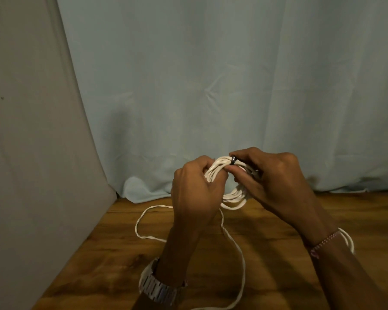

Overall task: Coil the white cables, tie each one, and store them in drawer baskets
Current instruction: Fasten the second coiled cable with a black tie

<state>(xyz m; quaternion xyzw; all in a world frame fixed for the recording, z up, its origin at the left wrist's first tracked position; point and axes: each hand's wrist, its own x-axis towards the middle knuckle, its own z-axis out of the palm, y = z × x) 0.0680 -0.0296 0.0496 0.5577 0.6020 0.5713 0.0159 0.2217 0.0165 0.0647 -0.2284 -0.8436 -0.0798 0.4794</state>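
A coil of white cable [233,195] is held up above the wooden table [267,253], between both hands. My left hand [195,189] grips the coil's left side with the fingers closed around the strands. My right hand [271,175] pinches the top of the coil, where a dark band [233,160] wraps the strands. A loose length of white cable [238,249] hangs from the coil and trails across the table toward the near edge. More white cable [348,240] shows behind my right wrist.
A pale blue cloth [211,86] hangs behind the table and bunches on its far edge. A grey cloth [31,153] covers the left side. No drawer basket is in view.
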